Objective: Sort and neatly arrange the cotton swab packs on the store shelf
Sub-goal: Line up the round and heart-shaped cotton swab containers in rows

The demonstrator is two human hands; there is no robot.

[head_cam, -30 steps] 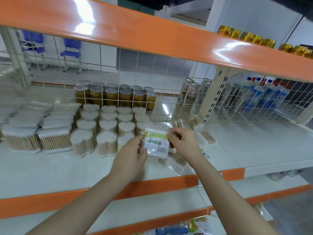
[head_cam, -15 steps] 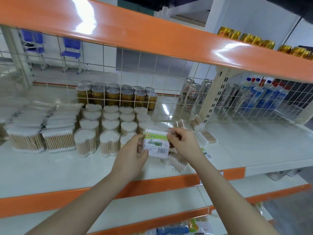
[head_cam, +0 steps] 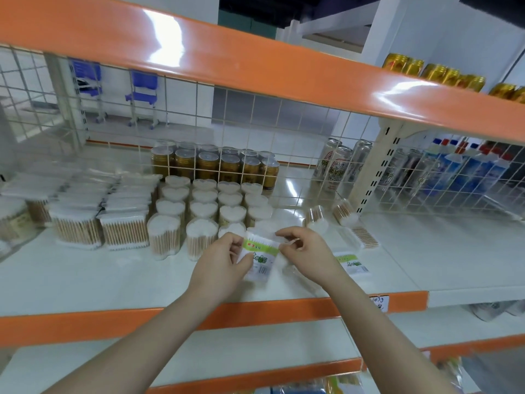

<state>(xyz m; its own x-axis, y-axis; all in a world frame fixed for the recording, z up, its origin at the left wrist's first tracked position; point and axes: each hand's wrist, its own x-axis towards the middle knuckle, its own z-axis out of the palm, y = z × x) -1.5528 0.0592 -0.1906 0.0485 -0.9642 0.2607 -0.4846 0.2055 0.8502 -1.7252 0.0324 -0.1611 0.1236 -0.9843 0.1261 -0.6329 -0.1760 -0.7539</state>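
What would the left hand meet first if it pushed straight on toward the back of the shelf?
Probably the front heart-shaped swab tubs, which stand just beyond the left hand and the green-labelled pack it grips. Depth is unclear from this one view.

Head camera — one wide view, forward and down

Worn on the person's head, it looks over both forearms onto the white shelf (head_cam: pixel 85 274) at close range; the orange shelf above (head_cam: pixel 255 66) crosses the top of the frame, its straight edge bowed by the lens — no second view shares the scene.
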